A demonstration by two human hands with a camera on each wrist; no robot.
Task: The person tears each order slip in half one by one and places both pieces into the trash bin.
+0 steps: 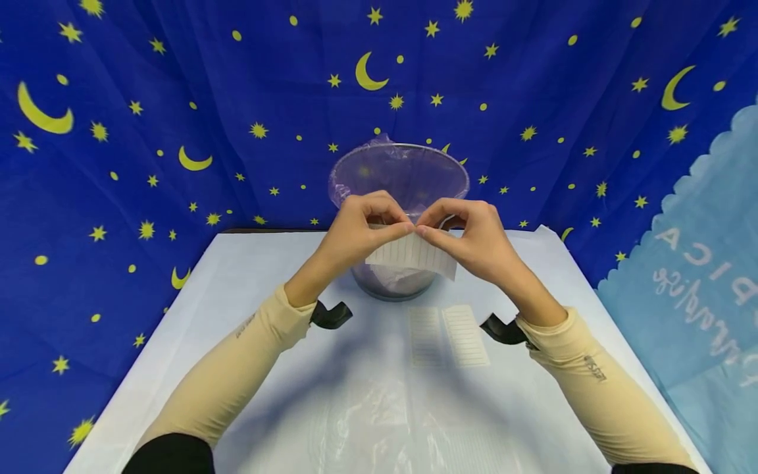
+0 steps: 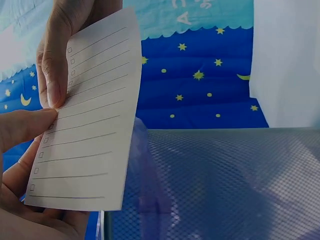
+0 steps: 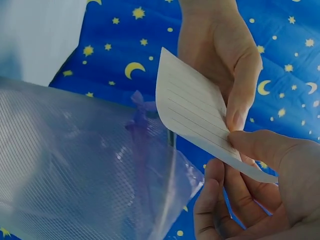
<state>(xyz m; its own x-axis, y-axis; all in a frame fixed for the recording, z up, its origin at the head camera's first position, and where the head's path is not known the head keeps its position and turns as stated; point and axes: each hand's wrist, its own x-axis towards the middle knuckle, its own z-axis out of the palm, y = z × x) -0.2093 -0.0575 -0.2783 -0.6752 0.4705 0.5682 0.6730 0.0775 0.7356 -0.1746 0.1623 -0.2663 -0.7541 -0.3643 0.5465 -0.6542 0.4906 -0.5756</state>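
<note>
A lined paper checklist sheet (image 1: 408, 255) is up in the air in front of the bin, its long edge towards the fingers. My left hand (image 1: 364, 227) pinches that edge near the middle between thumb and fingers. Right beside it, my right hand (image 1: 468, 230) pinches the same edge, the two thumb tips almost meeting. In the left wrist view the sheet (image 2: 87, 130) shows ruled lines and a column of small checkboxes along the held edge. Seen from the right wrist, the sheet (image 3: 195, 107) bends into a curve.
Behind the hands stands a round mesh bin (image 1: 395, 293) lined with a thin purple plastic bag (image 1: 355, 172). Two lined paper pieces (image 1: 425, 337) lie side by side on the white table (image 1: 284, 408). A blue star-and-moon curtain (image 1: 284, 85) hangs behind.
</note>
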